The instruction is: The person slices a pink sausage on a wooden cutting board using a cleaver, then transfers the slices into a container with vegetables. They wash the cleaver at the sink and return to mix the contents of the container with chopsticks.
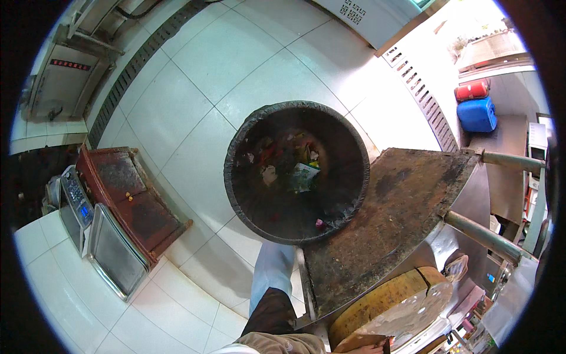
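Observation:
At the bottom edge, part of my left hand [368, 349] shows beside a thick round wooden chopping block [380, 305]. The picture's rim cuts the hand off, and its grip is hidden. A small dark edge [387, 345] lies close to the fingers, too little of it visible to name. My right hand is out of view. Before me on the floor stands a round bin lined with a black bag [231, 177]. Inside it lie food scraps and a torn green-and-white wrapper [304, 176].
A stained metal shelf [376, 225] adjoins the bin below the block. Left are a reddish-brown stand [148, 214], a metal tray [117, 252] and a device with a keypad [77, 194]. Slotted drain covers [132, 66] cross the tiled floor. A blue jerrycan [476, 115] stands far right.

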Demonstrator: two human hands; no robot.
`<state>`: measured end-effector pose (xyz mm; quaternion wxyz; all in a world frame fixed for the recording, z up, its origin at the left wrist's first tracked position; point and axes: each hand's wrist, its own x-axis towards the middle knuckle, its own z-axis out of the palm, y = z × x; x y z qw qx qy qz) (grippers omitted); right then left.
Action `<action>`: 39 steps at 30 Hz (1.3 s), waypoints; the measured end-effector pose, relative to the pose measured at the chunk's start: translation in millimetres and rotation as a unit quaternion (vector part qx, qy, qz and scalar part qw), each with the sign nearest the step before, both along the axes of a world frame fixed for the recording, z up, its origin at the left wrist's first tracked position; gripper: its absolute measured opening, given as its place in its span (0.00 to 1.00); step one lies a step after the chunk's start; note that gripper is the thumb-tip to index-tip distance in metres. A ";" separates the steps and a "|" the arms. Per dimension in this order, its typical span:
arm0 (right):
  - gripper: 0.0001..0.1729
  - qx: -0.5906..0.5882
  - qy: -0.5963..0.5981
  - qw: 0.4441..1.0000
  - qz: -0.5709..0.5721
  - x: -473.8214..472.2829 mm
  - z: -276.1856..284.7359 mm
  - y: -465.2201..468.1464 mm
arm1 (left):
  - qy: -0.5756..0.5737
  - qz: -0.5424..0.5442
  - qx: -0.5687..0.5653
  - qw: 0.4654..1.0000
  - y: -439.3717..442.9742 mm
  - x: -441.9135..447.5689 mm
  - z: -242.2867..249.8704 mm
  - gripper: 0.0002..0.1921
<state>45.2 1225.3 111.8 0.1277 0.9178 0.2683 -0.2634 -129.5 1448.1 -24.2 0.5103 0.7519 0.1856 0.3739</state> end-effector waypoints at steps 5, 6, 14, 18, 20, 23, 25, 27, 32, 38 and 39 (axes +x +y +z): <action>0.26 0.011 -0.002 1.000 0.026 3.2 -6.7 9.4 | 0.013 0.008 0.009 1.000 1.6 -0.6 1.4 0.10; 0.25 0.014 -0.002 0.999 0.031 4.0 -7.6 10.9 | 0.015 0.010 0.013 1.000 0.6 -0.6 1.1 0.10; 0.24 0.061 0.006 0.993 0.096 -1.8 -10.6 15.6 | 0.085 0.010 0.068 0.994 -23.3 8.2 13.1 0.10; 0.21 0.109 0.021 0.985 0.135 -20.3 -13.8 33.0 | 0.064 0.043 0.069 0.995 -23.0 0.1 16.3 0.10; 0.17 0.122 0.042 0.982 0.141 -30.3 -14.8 48.0 | 0.001 0.063 0.032 0.998 -16.6 -7.7 14.9 0.10; 0.10 0.189 0.076 0.963 0.177 -42.3 -13.2 70.2 | 0.070 -0.051 0.087 0.992 -5.0 -20.0 14.2 0.19; 0.16 0.201 0.092 0.963 0.158 -47.7 -8.5 80.5 | 0.032 0.001 0.094 0.995 1.7 -26.5 18.1 0.19; 0.12 0.124 0.070 0.973 0.184 -51.4 -4.5 88.2 | 0.004 -0.042 -0.004 0.999 8.4 -31.8 22.9 0.17; 0.15 0.132 0.103 0.973 0.156 -53.3 -6.0 101.1 | 0.098 -0.005 0.170 0.981 21.1 -43.2 28.1 0.11; 0.15 0.229 0.174 0.944 0.162 -45.9 -9.6 105.0 | 0.175 0.053 0.319 0.930 21.6 -49.0 31.8 0.13; 0.16 0.247 0.191 0.936 0.164 -44.0 -8.8 104.0 | 0.189 0.045 0.298 0.935 20.0 -49.2 33.9 0.16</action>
